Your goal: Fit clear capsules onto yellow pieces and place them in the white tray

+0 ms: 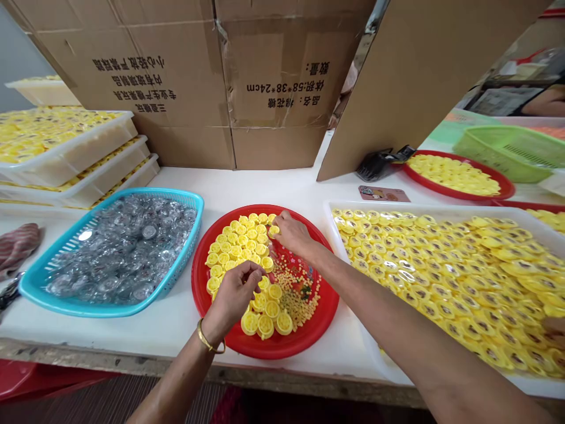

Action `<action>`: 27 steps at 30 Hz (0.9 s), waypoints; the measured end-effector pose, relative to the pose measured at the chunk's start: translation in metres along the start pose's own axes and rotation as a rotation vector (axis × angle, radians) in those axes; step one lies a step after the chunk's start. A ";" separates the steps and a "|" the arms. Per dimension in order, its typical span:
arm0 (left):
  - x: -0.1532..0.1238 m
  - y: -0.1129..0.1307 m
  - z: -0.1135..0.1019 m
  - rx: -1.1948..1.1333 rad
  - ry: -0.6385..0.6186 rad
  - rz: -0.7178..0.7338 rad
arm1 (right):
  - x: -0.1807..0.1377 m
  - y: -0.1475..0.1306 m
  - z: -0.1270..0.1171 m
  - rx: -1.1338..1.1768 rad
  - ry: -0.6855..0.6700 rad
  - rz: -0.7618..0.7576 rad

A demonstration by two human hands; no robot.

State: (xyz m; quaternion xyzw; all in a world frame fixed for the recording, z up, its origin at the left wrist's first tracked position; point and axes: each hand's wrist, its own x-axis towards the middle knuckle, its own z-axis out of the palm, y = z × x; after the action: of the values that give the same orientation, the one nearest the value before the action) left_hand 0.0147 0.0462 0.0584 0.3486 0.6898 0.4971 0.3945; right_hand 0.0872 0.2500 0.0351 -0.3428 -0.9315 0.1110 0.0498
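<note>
A red round tray (318,312) in front of me holds rows of small yellow caps (238,241) and a loose pile of tiny yellow and orange beads (298,288). My left hand (233,297), with a gold bangle on the wrist, hovers over the tray's left side, its fingertips pinched together on something too small to make out. My right hand (291,232) reaches to the tray's far edge, fingers closed on a yellow cap (273,229).
A blue basket (39,282) of clear plastic lids stands to the left. A large white tray (441,211) of filled yellow caps lies to the right. Stacked white trays (88,147), cardboard boxes (198,82), a second red tray (503,188) and a green basket (507,153) stand behind.
</note>
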 end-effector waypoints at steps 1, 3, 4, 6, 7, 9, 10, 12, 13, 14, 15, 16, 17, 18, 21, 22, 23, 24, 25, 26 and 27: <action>0.001 0.001 -0.001 -0.002 0.000 0.003 | -0.003 0.002 0.000 -0.007 -0.004 0.007; 0.002 0.003 -0.002 -0.003 0.008 0.013 | -0.012 0.006 -0.001 -0.008 -0.015 0.013; 0.002 0.005 -0.002 -0.001 0.015 0.014 | -0.018 0.007 -0.002 -0.002 -0.022 0.012; 0.000 0.009 0.000 0.004 0.029 0.001 | -0.030 0.007 -0.003 0.021 -0.034 -0.001; -0.001 0.012 0.003 0.004 0.029 -0.007 | -0.036 0.007 -0.004 0.035 -0.040 -0.008; -0.002 0.017 0.008 0.002 0.005 -0.018 | -0.044 0.005 -0.003 0.053 -0.040 -0.019; -0.001 0.019 0.009 -0.003 -0.015 -0.013 | -0.047 0.003 -0.002 0.045 -0.038 -0.015; 0.003 0.026 0.005 -0.016 -0.023 0.010 | -0.050 0.000 -0.001 0.012 -0.034 -0.024; 0.006 0.030 -0.001 -0.005 -0.002 0.033 | -0.052 -0.002 -0.001 -0.009 -0.037 -0.029; 0.010 0.034 -0.012 0.048 0.049 0.061 | -0.055 -0.003 -0.002 -0.025 -0.042 -0.032; 0.015 0.038 -0.025 0.136 0.121 0.090 | -0.058 -0.004 -0.003 -0.035 -0.047 -0.032; 0.020 0.041 -0.042 0.248 0.203 0.115 | -0.061 -0.005 -0.004 -0.038 -0.046 -0.032; 0.026 0.042 -0.061 0.403 0.303 0.126 | -0.066 -0.005 -0.005 -0.033 -0.031 -0.031; 0.033 0.043 -0.082 0.494 0.375 0.120 | -0.071 -0.004 -0.006 -0.023 -0.006 -0.033; 0.054 0.032 -0.140 0.659 0.521 0.061 | -0.085 0.000 -0.007 0.030 0.095 -0.031; 0.060 0.025 -0.154 0.711 0.531 0.033 | -0.089 0.001 -0.006 0.057 0.118 -0.019; 0.065 0.018 -0.164 0.756 0.520 0.008 | -0.091 0.002 -0.005 0.090 0.132 -0.005; 0.070 0.010 -0.171 0.792 0.497 -0.013 | -0.094 0.002 -0.004 0.126 0.139 0.009; 0.073 0.003 -0.174 0.819 0.466 -0.027 | -0.095 0.002 -0.004 0.162 0.140 0.020; 0.076 -0.004 -0.174 0.838 0.435 -0.036 | -0.096 0.001 -0.003 0.199 0.137 0.024; 0.078 -0.009 -0.173 0.851 0.410 -0.040 | -0.097 0.000 -0.003 0.234 0.134 0.023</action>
State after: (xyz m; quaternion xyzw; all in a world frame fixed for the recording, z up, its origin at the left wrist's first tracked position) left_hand -0.1750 0.0405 0.0684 0.3605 0.9025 0.2212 0.0817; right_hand 0.1613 0.1879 0.0364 -0.3519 -0.9029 0.1961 0.1502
